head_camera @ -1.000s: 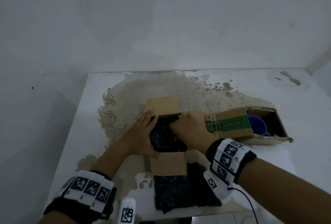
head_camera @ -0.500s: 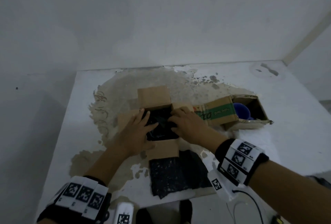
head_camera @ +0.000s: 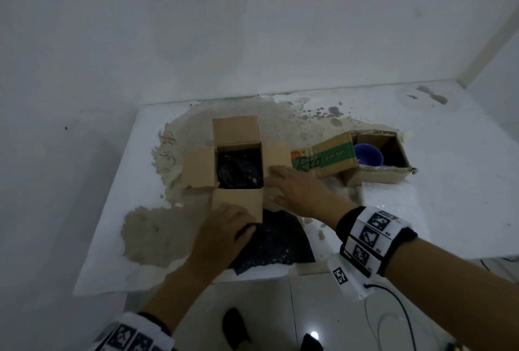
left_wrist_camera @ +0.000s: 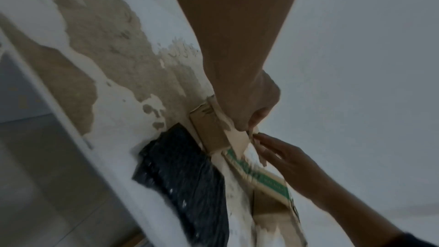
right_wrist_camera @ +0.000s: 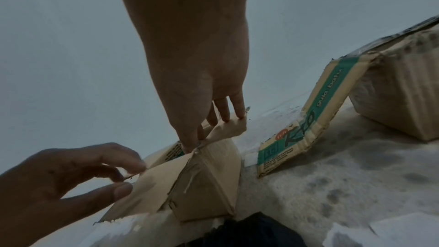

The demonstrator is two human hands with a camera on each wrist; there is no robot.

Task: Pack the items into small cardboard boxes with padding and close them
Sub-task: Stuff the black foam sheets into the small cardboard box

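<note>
A small cardboard box [head_camera: 235, 131] stands on the table with all its flaps spread out. Black padding [head_camera: 239, 168] fills its inside and hides whatever lies under it. My left hand [head_camera: 224, 227] is at the near side and pinches the near flap [right_wrist_camera: 152, 181] between thumb and fingers. My right hand [head_camera: 297, 190] lies to the right of the box, its straight fingers [right_wrist_camera: 228, 115] touching the edge of the right flap [head_camera: 276, 154].
A second cardboard box with green print [head_camera: 331, 159] lies open to the right, with a blue cup [head_camera: 368, 154] in it. A loose black padding sheet [head_camera: 278, 244] lies at the table's near edge [head_camera: 168, 286]. A wall stands close behind.
Both hands were pressing the black padding down inside the box. They have come out, the left to the near flap and the right to the right flap.
</note>
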